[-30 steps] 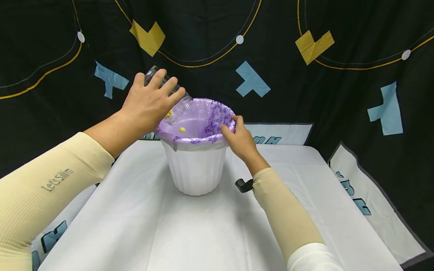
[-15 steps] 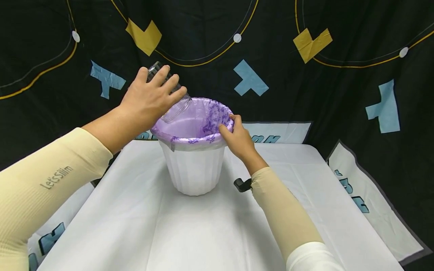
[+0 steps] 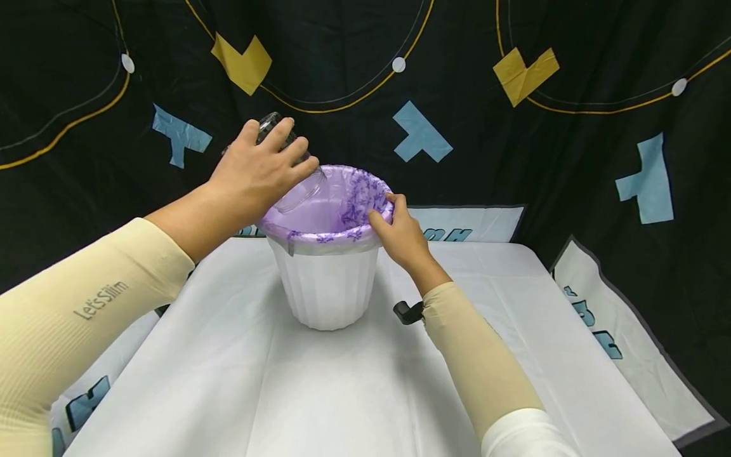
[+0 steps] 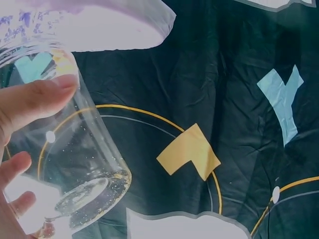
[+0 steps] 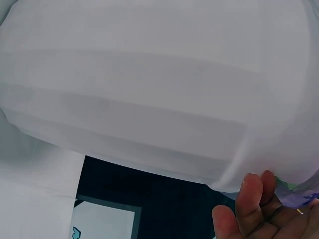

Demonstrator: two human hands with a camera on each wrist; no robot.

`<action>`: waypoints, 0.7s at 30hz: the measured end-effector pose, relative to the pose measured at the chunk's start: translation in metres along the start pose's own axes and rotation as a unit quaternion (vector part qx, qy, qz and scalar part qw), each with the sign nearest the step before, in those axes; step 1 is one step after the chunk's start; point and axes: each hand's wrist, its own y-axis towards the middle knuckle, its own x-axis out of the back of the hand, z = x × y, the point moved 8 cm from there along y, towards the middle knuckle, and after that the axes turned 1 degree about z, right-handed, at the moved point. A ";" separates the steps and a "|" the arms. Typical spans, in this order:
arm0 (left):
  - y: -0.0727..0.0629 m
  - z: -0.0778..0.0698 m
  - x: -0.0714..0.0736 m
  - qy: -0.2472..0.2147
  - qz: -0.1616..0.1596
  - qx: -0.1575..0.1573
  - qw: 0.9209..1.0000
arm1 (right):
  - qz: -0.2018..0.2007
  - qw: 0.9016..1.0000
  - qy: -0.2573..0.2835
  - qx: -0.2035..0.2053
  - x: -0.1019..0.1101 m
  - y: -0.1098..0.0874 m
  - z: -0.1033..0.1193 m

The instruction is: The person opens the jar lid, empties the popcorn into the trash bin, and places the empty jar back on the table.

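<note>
My left hand (image 3: 257, 168) grips a clear glass jar (image 4: 94, 144), tilted with its mouth down over a white ribbed trash bin (image 3: 331, 289). In the left wrist view, fine crumbs (image 4: 119, 175) cling near the jar's base, and some yellow bits (image 4: 62, 62) show close to its mouth. A purple floral trash bag (image 3: 365, 197) lines the bin and folds over its rim. At the rim's right side, my right hand (image 3: 404, 236) holds on, thumb toward the front. The bin's bottom inside is hidden.
The bin stands on a table with a white cloth (image 3: 342, 393). Behind hangs a black curtain (image 3: 354, 139) with blue and yellow tape pieces. A black clip-like part (image 3: 409, 312) sticks out at the right wrist.
Yellow pieces seen at the jar's mouth and falling into the bin one second ago are gone from the head view. The left hand and jar have shifted slightly right. The right hand keeps its hold.
</note>
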 end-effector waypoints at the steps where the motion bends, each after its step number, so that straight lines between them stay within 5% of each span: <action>1: 0.001 -0.001 0.000 -0.001 0.001 -0.002 1.000 | 0.001 1.000 0.001 0.001 0.000 0.000 0.000; 21: -0.009 0.004 -0.006 -0.051 0.004 0.018 0.999 | 0.004 1.000 -0.002 -0.003 0.002 -0.002 -0.001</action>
